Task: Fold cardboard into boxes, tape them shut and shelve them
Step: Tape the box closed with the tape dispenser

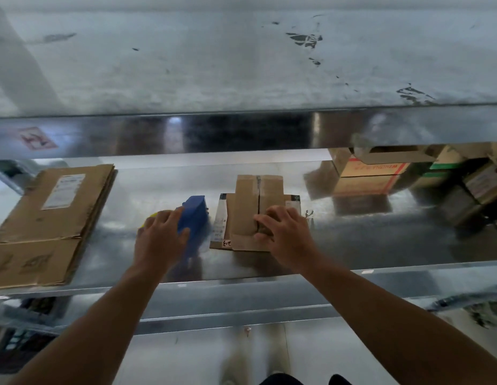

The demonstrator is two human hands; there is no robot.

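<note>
Metal shelf [353,245], shiny, with an upper deck close overhead that cramps the reach. Flattened cardboard stack [47,218] lies far left, likely stock for later boxes. Finished cartons [372,173] crowd the right rear. Small cardboard box [250,207] sits mid-shelf with its flaps folded in to a centre seam. Right hand [286,229] presses bent fingertips on that seam, grasping nothing, probably to keep the flaps flat. Blue tape dispenser [194,215] stands just left of the box. Left hand [161,237] grips it, fingers over and thumb in front, seemingly ready to tape.
</note>
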